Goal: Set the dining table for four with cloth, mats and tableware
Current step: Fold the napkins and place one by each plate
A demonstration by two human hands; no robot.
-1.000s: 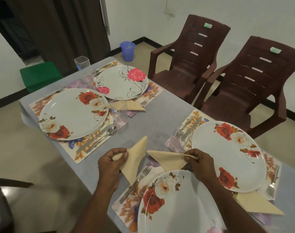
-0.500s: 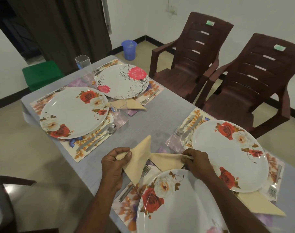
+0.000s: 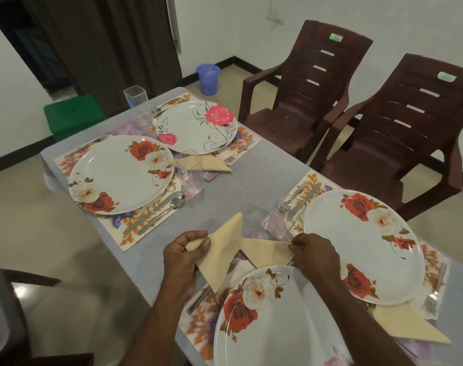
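Note:
A grey cloth (image 3: 254, 186) covers the table, with floral mats, several flowered plates and cutlery on it. My left hand (image 3: 182, 262) grips a folded beige napkin (image 3: 221, 249), held tilted above the fork (image 3: 231, 265) on the near mat (image 3: 198, 323). A second beige napkin (image 3: 270, 252) lies flat beside the near plate (image 3: 277, 323); my right hand (image 3: 317, 253) pinches its right corner. The right plate (image 3: 362, 244) sits just beyond that hand. Two more folded napkins lie by the far plates (image 3: 214, 163) and at the near right (image 3: 409, 328).
Two brown plastic chairs (image 3: 317, 83) stand along the table's right side. Clear glasses stand at the far end (image 3: 135, 101), by the far-left plate (image 3: 190, 170) and by the right plate (image 3: 285, 220). On the floor are a green box (image 3: 74, 114) and a blue bucket (image 3: 208, 79).
My two hands have come closer together, so the napkin held in my left hand now overlaps the flat one. The camera has shifted slightly.

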